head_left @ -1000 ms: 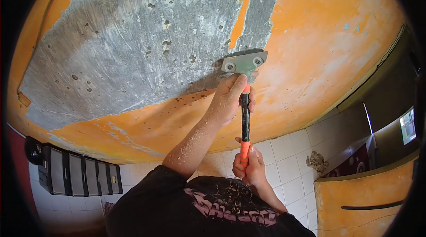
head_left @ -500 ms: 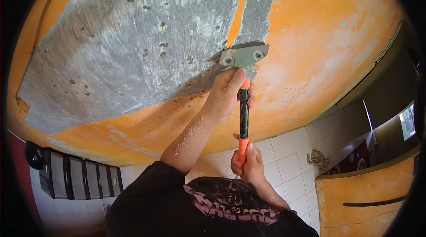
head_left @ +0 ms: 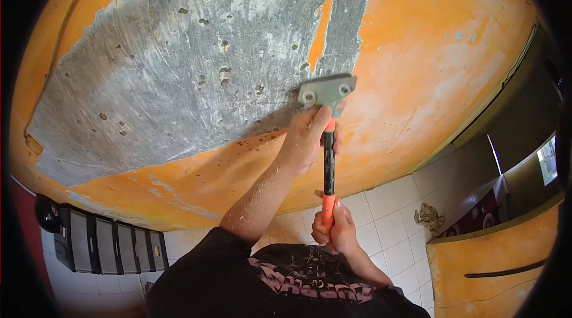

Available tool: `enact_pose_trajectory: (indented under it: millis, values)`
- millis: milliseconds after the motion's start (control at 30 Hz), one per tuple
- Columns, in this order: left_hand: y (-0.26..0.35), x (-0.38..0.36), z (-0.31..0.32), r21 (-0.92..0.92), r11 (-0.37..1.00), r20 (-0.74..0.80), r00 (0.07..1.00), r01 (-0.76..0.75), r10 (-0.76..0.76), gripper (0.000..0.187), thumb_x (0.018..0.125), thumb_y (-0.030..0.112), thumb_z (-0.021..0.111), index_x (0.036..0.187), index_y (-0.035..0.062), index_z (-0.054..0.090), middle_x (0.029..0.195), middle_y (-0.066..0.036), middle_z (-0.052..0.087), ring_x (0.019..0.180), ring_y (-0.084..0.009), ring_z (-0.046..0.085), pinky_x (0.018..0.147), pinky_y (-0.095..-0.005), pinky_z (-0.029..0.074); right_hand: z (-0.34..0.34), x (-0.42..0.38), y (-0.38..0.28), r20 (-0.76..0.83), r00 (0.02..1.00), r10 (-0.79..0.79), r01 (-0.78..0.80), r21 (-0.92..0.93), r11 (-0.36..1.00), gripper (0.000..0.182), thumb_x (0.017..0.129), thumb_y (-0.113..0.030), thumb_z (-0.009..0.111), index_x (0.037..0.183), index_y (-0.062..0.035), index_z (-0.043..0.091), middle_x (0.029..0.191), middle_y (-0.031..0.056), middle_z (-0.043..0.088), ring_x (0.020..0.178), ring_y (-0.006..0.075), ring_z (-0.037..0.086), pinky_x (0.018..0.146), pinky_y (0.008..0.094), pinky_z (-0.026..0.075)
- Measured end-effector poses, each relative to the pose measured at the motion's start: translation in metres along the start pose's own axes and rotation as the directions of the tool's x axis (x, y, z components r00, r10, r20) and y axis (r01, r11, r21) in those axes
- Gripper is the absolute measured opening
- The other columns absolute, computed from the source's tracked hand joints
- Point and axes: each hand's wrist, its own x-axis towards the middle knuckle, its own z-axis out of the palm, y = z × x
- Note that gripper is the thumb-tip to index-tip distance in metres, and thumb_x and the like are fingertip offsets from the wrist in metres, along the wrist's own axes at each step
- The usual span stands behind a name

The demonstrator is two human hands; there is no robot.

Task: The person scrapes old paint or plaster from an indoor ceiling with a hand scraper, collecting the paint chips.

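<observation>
A long-handled scraper (head_left: 329,163) has a wide metal head (head_left: 326,89) lying against the wall, over the bottom of a narrow bare grey strip (head_left: 345,20). My left hand (head_left: 307,133), dusted with flakes up the forearm, grips the handle just below the head. Lower down, my right hand (head_left: 335,228) is wrapped round the orange grip at the handle's end. A thin sliver of orange paint (head_left: 326,17) separates the strip from a large scraped grey patch (head_left: 179,67) with several small holes.
Orange painted wall (head_left: 429,50) surrounds the grey areas. A grey and black drawer unit (head_left: 110,243) stands at the lower left. On the white tiled floor (head_left: 393,222) lies a crumpled cloth (head_left: 429,218). A low orange wall (head_left: 488,258) is at the lower right.
The scraper head and both hands sit slightly lower in the view, the head further down the narrow strip. Both hands still hold the handle.
</observation>
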Motion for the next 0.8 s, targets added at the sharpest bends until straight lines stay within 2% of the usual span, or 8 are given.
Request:
enact_pose_trajectory:
  millis: [67,167,267,433,567,700,800]
  values:
    - [0.009,0.007,0.004,0.049,0.998,0.001,1.000,-0.025,0.025,0.050,0.106,0.040,0.043,0.128,-0.0040,0.054,0.073,-0.007,0.057,0.059,-0.0149,0.057,0.056,-0.0292,0.049,0.008,0.003,-0.008,-0.032,0.999,-0.009,0.008,-0.036,0.999,0.053,0.108,-0.044,0.028,0.142,-0.0062,0.043,0.055,0.0024,0.038,0.039,0.0112,0.035,0.039,0.0260,0.031]
    - [0.002,0.002,0.004,0.017,0.999,-0.002,0.999,-0.036,0.036,0.050,0.106,0.040,0.041,0.129,-0.0033,0.054,0.072,-0.007,0.058,0.059,-0.0142,0.057,0.056,-0.0284,0.049,0.009,-0.002,-0.007,-0.097,0.995,-0.027,0.020,-0.081,0.997,0.056,0.108,-0.046,0.025,0.143,-0.0054,0.040,0.052,0.0014,0.033,0.037,0.0102,0.029,0.037,0.0263,0.027]
    - [0.003,0.002,0.003,0.019,0.999,-0.006,1.000,-0.028,0.028,0.050,0.107,0.040,0.041,0.129,-0.0034,0.054,0.073,-0.007,0.059,0.059,-0.0147,0.057,0.057,-0.0287,0.049,0.000,0.000,0.002,-0.063,0.998,-0.015,0.012,-0.046,0.999,0.057,0.108,-0.046,0.026,0.143,-0.0043,0.040,0.052,0.0014,0.034,0.038,0.0102,0.030,0.037,0.0258,0.027]
    - [0.014,0.009,0.008,-0.026,0.997,0.013,0.998,-0.067,0.068,0.051,0.106,0.040,0.044,0.130,-0.0037,0.053,0.075,-0.007,0.058,0.060,-0.0152,0.057,0.057,-0.0300,0.049,0.007,0.003,-0.005,-0.067,0.995,-0.076,0.068,-0.113,0.991,0.057,0.108,-0.046,0.027,0.144,-0.0043,0.039,0.053,0.0021,0.036,0.038,0.0105,0.031,0.038,0.0259,0.028]
    - [0.002,-0.002,0.008,-0.028,1.000,-0.038,0.999,0.010,-0.012,0.051,0.106,0.039,0.042,0.131,-0.0044,0.052,0.074,-0.006,0.058,0.060,-0.0156,0.056,0.058,-0.0296,0.048,-0.003,0.003,0.005,-0.070,0.996,-0.060,0.052,-0.123,0.991,0.056,0.108,-0.046,0.027,0.144,-0.0041,0.040,0.054,0.0025,0.037,0.038,0.0104,0.031,0.038,0.0258,0.029]
    - [0.024,0.019,0.013,-0.005,0.991,0.034,0.991,-0.131,0.132,0.050,0.106,0.040,0.043,0.129,-0.0029,0.053,0.072,-0.007,0.057,0.058,-0.0157,0.056,0.057,-0.0289,0.047,0.010,0.014,-0.012,-0.069,0.986,-0.150,0.136,-0.168,0.976,0.056,0.108,-0.046,0.028,0.144,-0.0039,0.040,0.053,0.0016,0.036,0.038,0.0103,0.031,0.038,0.0256,0.029]
    - [0.003,0.006,0.004,0.030,0.998,-0.006,0.999,-0.050,0.050,0.051,0.106,0.042,0.043,0.127,-0.0032,0.054,0.071,-0.007,0.058,0.057,-0.0158,0.056,0.056,-0.0290,0.047,0.007,-0.001,-0.008,-0.083,0.994,-0.074,0.064,-0.126,0.990,0.056,0.108,-0.046,0.028,0.141,-0.0033,0.044,0.056,0.0009,0.040,0.041,0.0100,0.035,0.040,0.0248,0.032]
